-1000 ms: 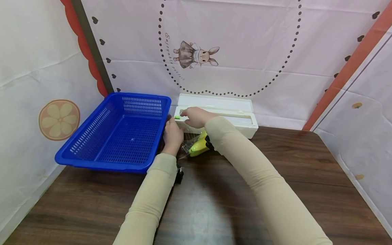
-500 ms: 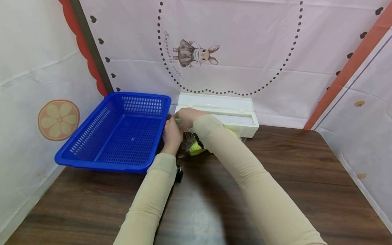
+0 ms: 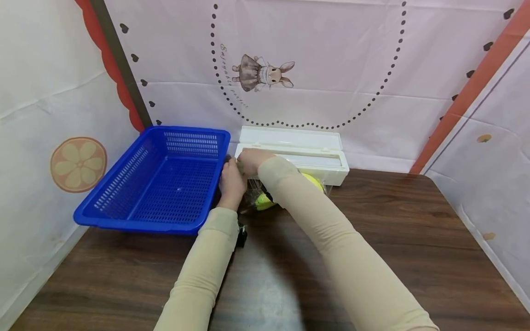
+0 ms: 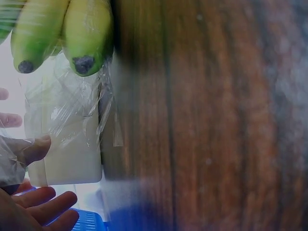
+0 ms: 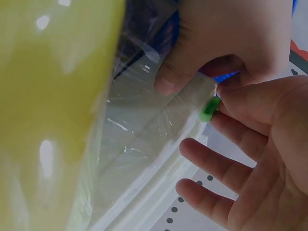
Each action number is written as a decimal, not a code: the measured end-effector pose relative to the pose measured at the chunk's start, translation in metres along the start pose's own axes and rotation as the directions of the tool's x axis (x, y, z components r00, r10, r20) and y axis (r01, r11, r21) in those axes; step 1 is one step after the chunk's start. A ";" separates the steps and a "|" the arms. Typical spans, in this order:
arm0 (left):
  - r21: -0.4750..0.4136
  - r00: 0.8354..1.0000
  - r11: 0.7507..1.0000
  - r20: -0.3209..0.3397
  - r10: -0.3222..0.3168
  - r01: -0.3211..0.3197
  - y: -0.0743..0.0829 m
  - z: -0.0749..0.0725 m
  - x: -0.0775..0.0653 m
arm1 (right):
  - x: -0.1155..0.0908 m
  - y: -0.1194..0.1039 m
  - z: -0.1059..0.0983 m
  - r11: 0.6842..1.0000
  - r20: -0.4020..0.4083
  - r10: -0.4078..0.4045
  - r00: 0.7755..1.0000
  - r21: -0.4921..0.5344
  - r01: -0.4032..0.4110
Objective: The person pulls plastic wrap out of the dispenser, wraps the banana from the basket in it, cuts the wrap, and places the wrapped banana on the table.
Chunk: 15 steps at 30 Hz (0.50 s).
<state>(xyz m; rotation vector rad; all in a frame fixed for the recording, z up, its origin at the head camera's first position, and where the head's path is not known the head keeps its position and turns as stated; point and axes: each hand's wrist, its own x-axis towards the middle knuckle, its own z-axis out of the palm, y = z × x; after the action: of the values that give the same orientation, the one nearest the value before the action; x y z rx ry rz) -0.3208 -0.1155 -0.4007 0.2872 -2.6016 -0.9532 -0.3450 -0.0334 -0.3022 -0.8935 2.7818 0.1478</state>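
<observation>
A white cling film dispenser [image 3: 331, 176] stands against the back wall with its lid up. In front of it lie bananas [image 3: 263, 201] under clear cling film [image 4: 67, 101], partly hidden by the right forearm. My left hand [image 3: 233, 184] holds the dispenser's left end; in the right wrist view its thumb [image 5: 166, 84] presses the film there. My right hand [image 3: 250, 161] reaches across to the same corner. Its thumb and forefinger pinch the small green slider [image 5: 210, 109], while the other fingers stay extended.
A blue plastic basket [image 3: 182, 225] stands close on the left, its rim beside the left hand. Brown wood-grain tabletop [image 3: 397, 239] stretches to the right and front. Printed cloth walls [image 3: 323, 59] enclose the back and sides.
My right hand has come left and down onto the dispenser's left end and taken hold of the green slider. The left hand stays in place.
</observation>
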 end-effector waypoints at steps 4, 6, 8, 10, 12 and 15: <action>0.023 1.000 1.000 0.000 -0.009 0.009 0.000 -0.001 0.000 | -0.002 -0.001 -0.001 1.000 0.013 0.013 1.000 0.005 -0.013; 0.038 1.000 0.999 0.011 -0.012 0.011 0.001 -0.001 0.001 | -0.003 -0.001 -0.001 1.000 0.017 0.022 1.000 0.006 -0.022; 0.057 1.000 0.998 0.024 -0.012 0.011 0.002 -0.002 0.001 | -0.004 -0.001 0.000 0.999 0.017 0.035 0.999 0.004 -0.035; 0.072 0.999 0.997 0.036 -0.010 0.007 0.002 -0.002 0.002 | -0.006 -0.001 0.000 0.999 0.007 0.046 0.999 -0.004 -0.045; 0.086 0.999 0.996 0.038 -0.005 0.002 0.003 -0.003 0.002 | -0.007 -0.001 0.001 0.999 -0.004 0.053 0.999 -0.007 -0.053; 0.110 0.999 0.994 0.032 0.005 -0.009 0.003 -0.003 0.003 | -0.008 -0.002 0.001 0.998 -0.019 0.053 0.998 -0.016 -0.054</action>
<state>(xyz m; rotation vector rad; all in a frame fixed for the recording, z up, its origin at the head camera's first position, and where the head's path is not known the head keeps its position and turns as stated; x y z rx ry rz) -0.3221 -0.1158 -0.3953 0.2930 -2.6873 -0.8200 -0.3373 -0.0299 -0.3016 -0.8285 2.8267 0.1727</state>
